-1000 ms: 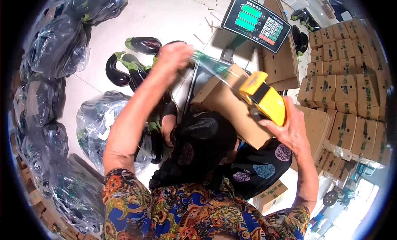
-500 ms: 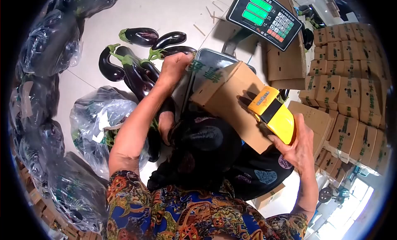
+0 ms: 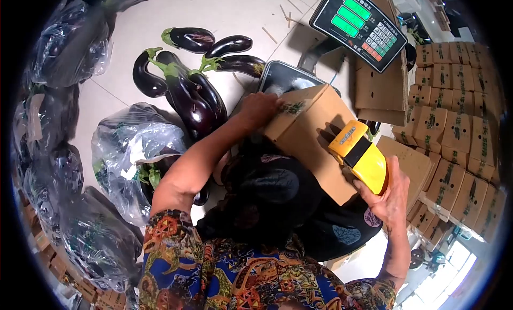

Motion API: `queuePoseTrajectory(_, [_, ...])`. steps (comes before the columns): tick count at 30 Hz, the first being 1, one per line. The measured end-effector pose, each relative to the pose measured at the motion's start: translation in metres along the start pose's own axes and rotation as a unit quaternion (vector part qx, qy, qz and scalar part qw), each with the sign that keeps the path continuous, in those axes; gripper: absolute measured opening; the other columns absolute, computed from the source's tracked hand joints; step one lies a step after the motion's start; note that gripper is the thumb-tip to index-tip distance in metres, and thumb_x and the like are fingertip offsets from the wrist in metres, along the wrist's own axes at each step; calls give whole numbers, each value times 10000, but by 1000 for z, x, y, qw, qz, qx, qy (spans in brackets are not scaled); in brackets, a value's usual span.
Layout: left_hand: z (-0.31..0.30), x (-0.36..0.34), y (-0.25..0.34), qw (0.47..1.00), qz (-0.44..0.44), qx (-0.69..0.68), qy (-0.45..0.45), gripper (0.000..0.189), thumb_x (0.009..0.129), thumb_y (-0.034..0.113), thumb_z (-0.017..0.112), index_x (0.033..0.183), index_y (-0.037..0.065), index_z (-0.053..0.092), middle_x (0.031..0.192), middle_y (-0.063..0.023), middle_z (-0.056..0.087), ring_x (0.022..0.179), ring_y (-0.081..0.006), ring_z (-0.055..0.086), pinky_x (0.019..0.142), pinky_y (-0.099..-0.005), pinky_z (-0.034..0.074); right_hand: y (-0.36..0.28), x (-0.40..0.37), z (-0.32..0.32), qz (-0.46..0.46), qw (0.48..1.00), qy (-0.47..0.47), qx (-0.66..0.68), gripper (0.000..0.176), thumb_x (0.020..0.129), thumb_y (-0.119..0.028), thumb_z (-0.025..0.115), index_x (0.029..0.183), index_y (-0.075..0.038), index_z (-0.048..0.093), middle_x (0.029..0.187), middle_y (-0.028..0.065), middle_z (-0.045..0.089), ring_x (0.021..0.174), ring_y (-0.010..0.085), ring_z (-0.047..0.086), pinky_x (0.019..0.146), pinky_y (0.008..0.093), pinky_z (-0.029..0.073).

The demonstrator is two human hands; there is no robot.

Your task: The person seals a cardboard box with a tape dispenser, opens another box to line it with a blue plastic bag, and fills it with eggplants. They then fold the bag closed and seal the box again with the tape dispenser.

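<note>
A closed brown cardboard box (image 3: 315, 142) lies tilted on the black-clad lap, its far end reaching over the scale's platform. My right hand (image 3: 389, 195) grips a yellow tape dispenser (image 3: 363, 158) over the box's near right part. At the box's far left end, my left hand (image 3: 261, 110) is closed, fingers curled against the cardboard. Clear packing tape with green print (image 3: 293, 107) shows beside its fingertips; the fingertips themselves are partly hidden. Several dark purple eggplants (image 3: 195, 104) lie on the floor beyond my left forearm.
A digital scale display (image 3: 359, 27) with green screens rises at the upper right. A clear plastic bag (image 3: 133, 144) holding eggplants sits left of my arm. More bagged eggplants (image 3: 69, 48) line the left side. Stacked cardboard boxes (image 3: 454, 123) fill the right.
My left hand has moved right and nearer, from beside the eggplants to the box's end; the printed tape moved with it. The view has shifted slightly. My right hand still holds the dispenser.
</note>
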State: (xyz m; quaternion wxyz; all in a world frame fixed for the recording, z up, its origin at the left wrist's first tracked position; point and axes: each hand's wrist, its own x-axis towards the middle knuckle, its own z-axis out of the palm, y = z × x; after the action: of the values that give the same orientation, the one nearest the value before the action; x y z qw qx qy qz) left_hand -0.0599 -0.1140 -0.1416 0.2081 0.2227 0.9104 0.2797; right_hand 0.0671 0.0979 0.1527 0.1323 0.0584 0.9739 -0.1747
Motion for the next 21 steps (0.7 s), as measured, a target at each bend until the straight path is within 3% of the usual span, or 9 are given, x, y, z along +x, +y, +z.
queuePoseTrajectory(4, [47,13,-37,997,12,-64,-48,284,976,309,448,1057,88,606,1121,-152,597,919,-386,618,770,-477,504,2,-4,-1,5,1000,12,12,486,715,-295,782,1062,-49,546,880,154,665,806,303,676,754,378,528])
queuePoseTrajectory(5, [41,11,-39,992,119,22,-40,352,1018,343,393,1120,75,597,1214,-151,572,1043,-322,587,888,-416,475,4,-5,2,5,1000,19,20,500,702,-310,772,1052,-41,537,838,147,643,765,289,659,732,371,518])
queuePoseTrajectory(8, [-7,13,8,863,-19,-499,74,399,1034,290,329,1116,22,613,1167,-187,598,1123,-318,549,963,-414,432,8,-2,5,-9,999,45,19,527,691,-374,757,1031,-40,531,815,138,628,731,281,646,714,368,509])
queuePoseTrajectory(9, [19,30,8,869,41,-471,147,429,1038,310,333,1092,-15,606,1146,-187,606,1126,-297,554,977,-391,406,10,-1,5,-12,999,41,22,533,691,-380,758,1033,-40,532,822,138,630,736,286,648,715,370,509])
queuePoseTrajectory(12, [4,34,27,864,63,-499,-5,401,1038,273,328,1119,-18,593,1182,-188,596,1129,-308,562,1005,-386,392,15,-3,5,-32,997,51,47,524,684,-320,778,1060,-43,543,848,155,639,762,323,655,736,389,515])
queuePoseTrajectory(13, [-33,25,40,883,88,-458,-58,394,1017,299,388,1175,-15,566,1218,-191,584,1135,-322,565,1022,-395,386,15,-2,5,-49,996,61,46,519,682,-301,782,1065,-45,545,850,159,641,767,331,655,741,391,516])
queuePoseTrajectory(17, [-90,40,96,879,330,-317,132,372,940,320,525,1179,39,571,1092,-195,626,1053,-343,587,876,-400,480,20,-2,6,-45,996,57,60,510,675,-256,787,1079,-51,553,874,173,655,806,358,661,763,399,519])
queuePoseTrajectory(20, [-105,37,133,932,358,-52,18,425,927,330,560,1283,99,568,1169,-164,638,1091,-305,605,935,-378,467,19,-3,4,-30,997,46,55,504,698,-249,777,1109,-62,553,897,185,664,834,376,661,772,414,520])
queuePoseTrajectory(21, [-111,39,145,948,283,130,-62,317,881,362,605,1098,134,650,960,-138,682,933,-338,641,805,-431,506,20,-3,2,-17,998,32,51,504,705,-245,775,1120,-68,551,900,186,666,840,383,660,772,420,520])
